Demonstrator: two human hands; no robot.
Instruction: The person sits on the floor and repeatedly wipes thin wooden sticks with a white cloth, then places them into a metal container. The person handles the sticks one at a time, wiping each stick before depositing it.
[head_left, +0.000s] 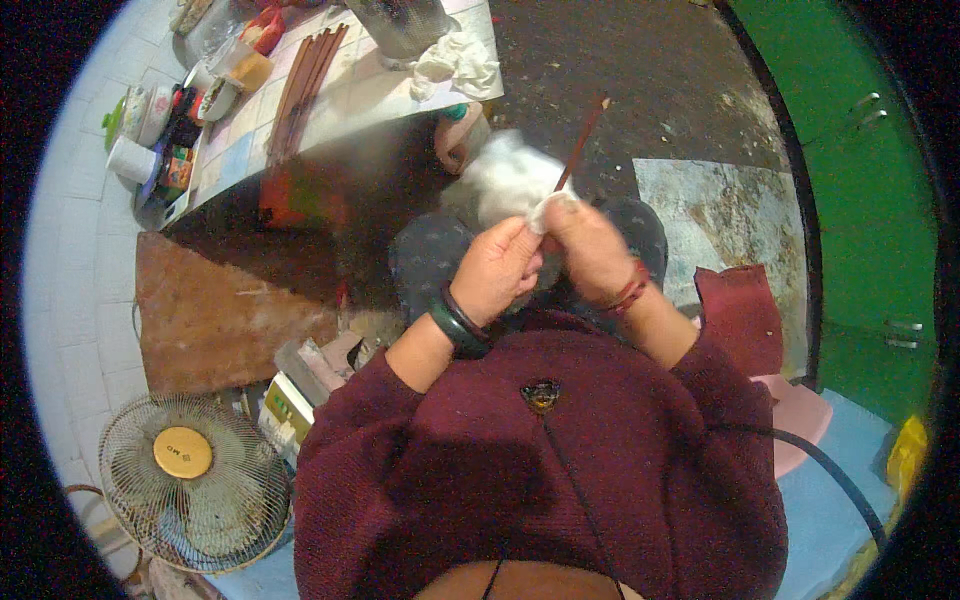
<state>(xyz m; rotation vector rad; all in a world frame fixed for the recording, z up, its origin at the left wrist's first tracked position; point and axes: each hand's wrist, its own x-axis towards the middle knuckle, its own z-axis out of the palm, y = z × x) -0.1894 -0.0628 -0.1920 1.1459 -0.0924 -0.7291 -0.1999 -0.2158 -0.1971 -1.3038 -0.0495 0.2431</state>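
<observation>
A thin brown wooden chopstick points up and to the right out of my two hands, above my lap. With the fingers of my right hand a small piece of white cloth or tissue is pinched around the stick. My left hand is closed just below and left of it, its thumb against the white piece. The stick's lower end is hidden by the hands. Beyond them, a bright white bundle, perhaps cloth or plastic, is blurred over my knees.
On the tiled table at upper left lie several similar brown sticks, a metal mesh holder and crumpled white tissue. Bowls stand farther left. An electric fan is at lower left, green cabinets at right.
</observation>
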